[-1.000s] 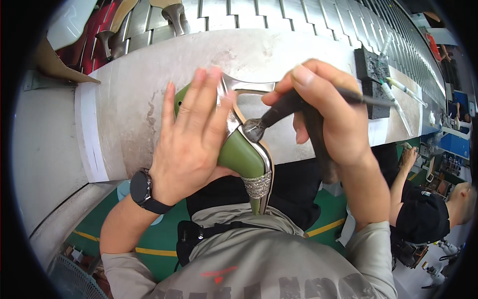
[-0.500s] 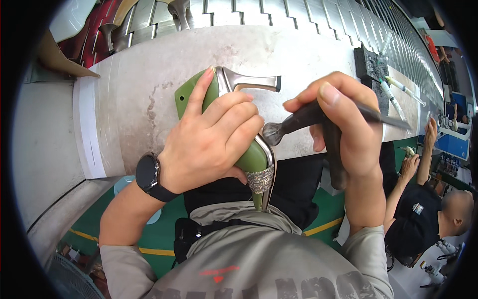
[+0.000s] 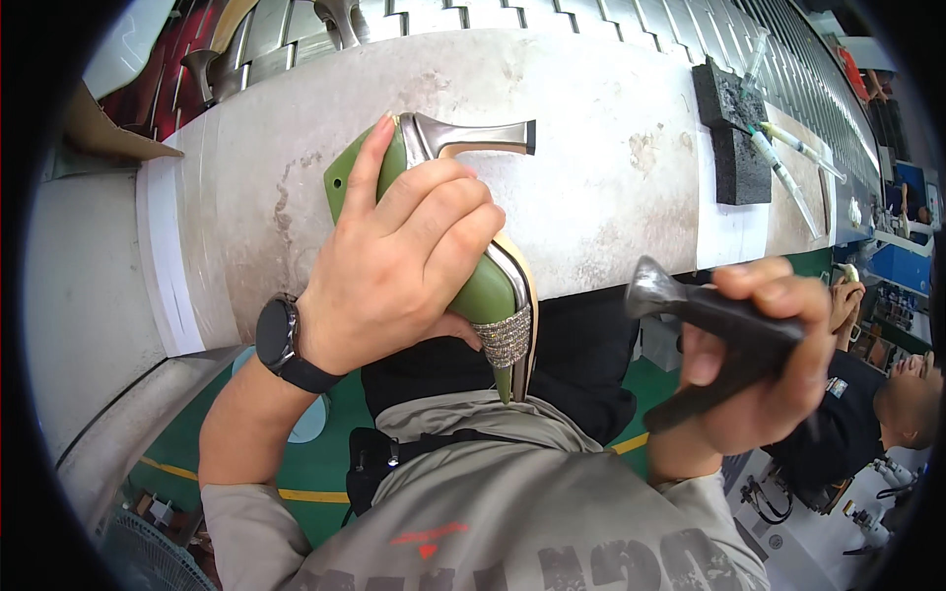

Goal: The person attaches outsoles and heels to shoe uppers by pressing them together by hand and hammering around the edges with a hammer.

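My left hand (image 3: 404,236) is wrapped round a high-heeled sandal on a green shoe last (image 3: 488,294), pressing it on its side over the worktable's near edge. A glittery band (image 3: 507,338) crosses the toe end, which points down toward my lap. The metallic heel (image 3: 473,136) sticks out to the right beyond my fingers. Off to the right, my right hand (image 3: 788,360) grips a dark hammer (image 3: 709,320), raised away from the sandal, its round face turned left. Part of the handle is hidden in my fingers, and the hand is slightly blurred.
The pale, stained worktable (image 3: 601,167) spans the middle. A black block (image 3: 744,177) and several syringes (image 3: 783,182) lie at its right. Metal conveyor slats (image 3: 473,18) run behind, carrying another heeled shoe (image 3: 340,20). A co-worker (image 3: 847,404) sits at the right.
My right hand has swung the hammer away from the sandal's sole, down and to the right. The left hand and sandal appear slightly farther left and higher in view.
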A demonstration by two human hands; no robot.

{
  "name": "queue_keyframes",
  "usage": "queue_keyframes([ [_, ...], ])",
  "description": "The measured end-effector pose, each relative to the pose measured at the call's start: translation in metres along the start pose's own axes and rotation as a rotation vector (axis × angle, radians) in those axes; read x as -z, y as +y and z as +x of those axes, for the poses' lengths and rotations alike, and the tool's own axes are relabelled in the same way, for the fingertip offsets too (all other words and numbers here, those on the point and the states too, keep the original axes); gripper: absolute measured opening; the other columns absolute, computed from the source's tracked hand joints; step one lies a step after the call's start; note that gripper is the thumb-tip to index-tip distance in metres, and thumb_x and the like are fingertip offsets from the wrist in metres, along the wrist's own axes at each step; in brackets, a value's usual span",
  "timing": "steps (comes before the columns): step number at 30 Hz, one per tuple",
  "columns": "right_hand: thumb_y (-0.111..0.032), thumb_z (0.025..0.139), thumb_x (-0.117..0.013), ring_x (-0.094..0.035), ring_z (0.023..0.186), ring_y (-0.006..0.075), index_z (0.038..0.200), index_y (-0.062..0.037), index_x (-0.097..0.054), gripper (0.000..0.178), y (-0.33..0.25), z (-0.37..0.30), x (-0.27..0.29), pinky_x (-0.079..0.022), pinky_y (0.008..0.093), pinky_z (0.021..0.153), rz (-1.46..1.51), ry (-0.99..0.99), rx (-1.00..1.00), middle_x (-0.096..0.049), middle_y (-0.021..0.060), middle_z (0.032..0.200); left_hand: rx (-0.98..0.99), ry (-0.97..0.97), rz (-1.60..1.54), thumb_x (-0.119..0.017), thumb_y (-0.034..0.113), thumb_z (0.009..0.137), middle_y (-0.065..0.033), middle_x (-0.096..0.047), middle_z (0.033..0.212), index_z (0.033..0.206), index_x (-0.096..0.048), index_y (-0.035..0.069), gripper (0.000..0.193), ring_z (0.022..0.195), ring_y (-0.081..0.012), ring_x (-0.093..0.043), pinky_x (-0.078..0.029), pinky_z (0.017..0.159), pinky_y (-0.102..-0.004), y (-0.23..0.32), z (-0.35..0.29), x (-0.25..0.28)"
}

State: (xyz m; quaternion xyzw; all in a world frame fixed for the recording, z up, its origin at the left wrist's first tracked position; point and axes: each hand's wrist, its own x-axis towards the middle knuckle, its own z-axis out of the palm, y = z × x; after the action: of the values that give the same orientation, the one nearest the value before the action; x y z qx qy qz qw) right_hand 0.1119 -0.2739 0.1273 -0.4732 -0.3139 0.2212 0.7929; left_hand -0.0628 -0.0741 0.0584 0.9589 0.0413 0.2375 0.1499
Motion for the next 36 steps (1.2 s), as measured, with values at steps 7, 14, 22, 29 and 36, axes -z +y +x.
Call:
queue_keyframes([
  [7, -0.023, 0.102, -0.064, -0.063, 0.064, 0.0105, 0.113, 0.0068, -0.068, 0.032, 0.002, -0.005, 0.003, -0.054, 0.0250, 0.062, -0.312, -0.251, -0.178, -0.074, 0.0234, 0.109, 0.001, -0.028, 0.045, -0.093, 0.038, 0.045, -0.0070, -0.063, 0.124, 0.126, -0.062, 0.008, 0.092, 0.128, -0.0308, -0.061, -0.026, 0.124, -0.0712, 0.003, 0.001, -0.002],
  [14, -0.025, 0.103, -0.066, -0.063, 0.062, 0.0110, 0.114, 0.0051, -0.069, 0.032, 0.016, -0.034, 0.026, -0.054, 0.0255, 0.064, -0.264, -0.264, -0.107, -0.074, 0.0228, 0.111, 0.001, -0.035, 0.047, -0.093, 0.038, 0.043, -0.0076, -0.063, 0.125, 0.127, -0.062, 0.007, 0.094, 0.129, -0.0317, -0.059, -0.026, 0.124, -0.0713, 0.013, 0.013, -0.009],
  [22, -0.021, 0.093, -0.074, -0.075, 0.078, 0.0280, 0.105, 0.0052, -0.073, 0.029, 0.006, -0.031, 0.031, -0.062, 0.0341, 0.070, -0.365, -0.417, -0.060, -0.075, 0.0265, 0.102, -0.009, -0.035, 0.091, -0.093, 0.042, 0.046, -0.0078, -0.062, 0.127, 0.128, -0.061, 0.007, 0.095, 0.131, -0.0327, -0.058, -0.025, 0.125, -0.0703, 0.013, 0.014, 0.000],
  [29, 0.003, 0.080, -0.073, -0.071, 0.103, 0.0405, 0.126, 0.0059, -0.068, 0.046, 0.035, 0.073, 0.048, -0.059, 0.0446, 0.089, -1.330, -0.576, 0.517, -0.069, 0.0269, 0.121, 0.053, 0.119, -0.092, -0.101, 0.043, 0.054, -0.0098, -0.063, 0.129, 0.130, -0.058, 0.007, 0.094, 0.130, -0.0324, -0.060, -0.031, 0.124, -0.0636, -0.007, 0.023, 0.020],
  [36, -0.021, 0.075, -0.090, -0.052, 0.145, 0.0430, 0.152, -0.0083, -0.055, 0.085, 0.036, 0.052, 0.003, -0.040, 0.0587, 0.117, -1.002, -0.652, 0.728, -0.052, 0.0265, 0.156, 0.495, 0.401, -1.751, -0.035, 0.089, 0.094, -0.0107, -0.067, 0.135, 0.144, -0.057, 0.006, 0.100, 0.127, -0.0256, -0.066, -0.053, 0.112, -0.0447, -0.005, 0.068, 0.025],
])
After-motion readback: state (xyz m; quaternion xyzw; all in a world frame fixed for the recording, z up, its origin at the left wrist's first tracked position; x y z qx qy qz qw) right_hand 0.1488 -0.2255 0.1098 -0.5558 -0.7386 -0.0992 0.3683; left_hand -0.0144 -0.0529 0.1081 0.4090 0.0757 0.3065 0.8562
